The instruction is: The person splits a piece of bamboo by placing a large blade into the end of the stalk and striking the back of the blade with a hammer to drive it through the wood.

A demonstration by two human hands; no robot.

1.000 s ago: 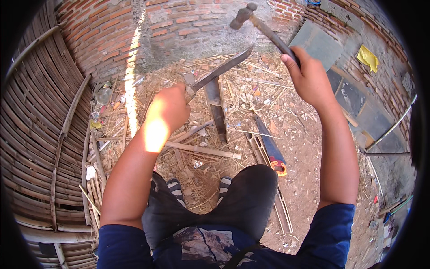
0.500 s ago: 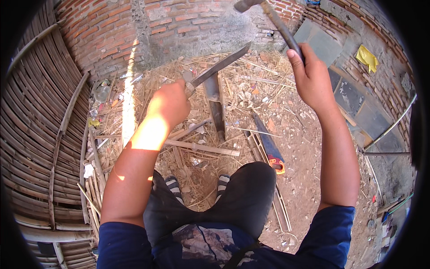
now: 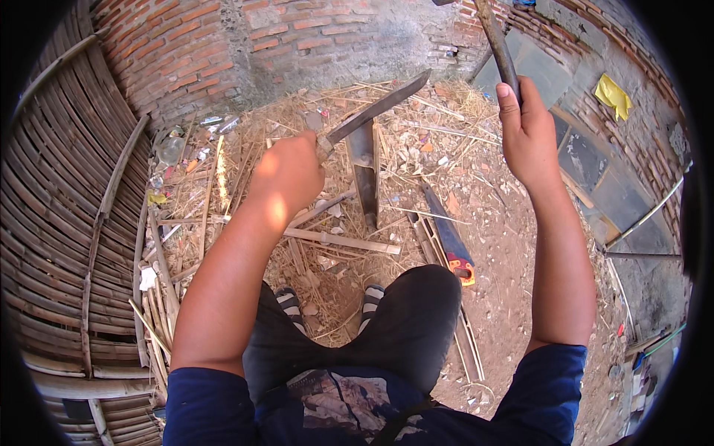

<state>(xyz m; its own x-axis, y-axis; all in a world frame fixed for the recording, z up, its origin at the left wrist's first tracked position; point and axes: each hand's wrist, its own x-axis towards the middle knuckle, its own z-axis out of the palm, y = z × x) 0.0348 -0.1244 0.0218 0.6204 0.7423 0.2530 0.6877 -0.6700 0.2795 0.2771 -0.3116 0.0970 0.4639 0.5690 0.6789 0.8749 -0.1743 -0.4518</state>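
Note:
My left hand [image 3: 288,172] is closed round the handle of a machete [image 3: 383,106], whose dark blade slants up to the right. Under the blade is a dark length of split bamboo [image 3: 364,178], seen steeply from above; the blade crosses its top end, and I cannot tell how deep it sits. Raised at the upper right, my right hand [image 3: 529,134] grips a hammer [image 3: 497,41] by its long handle. Only a sliver of the hammer's head shows at the top edge. A clear gap separates the hammer from the machete.
A handsaw [image 3: 446,234] with an orange and black handle lies beside split bamboo strips [image 3: 467,346] near my right knee. Another bamboo strip [image 3: 342,241] lies ahead of my feet. A slatted bamboo panel [image 3: 67,215] stands left, a brick wall [image 3: 297,44] beyond.
My right hand and the hammer have shifted slightly right, and the hammer's head has mostly risen out of view. The machete and left hand appear slightly farther right. The sunlit strip has shrunk.

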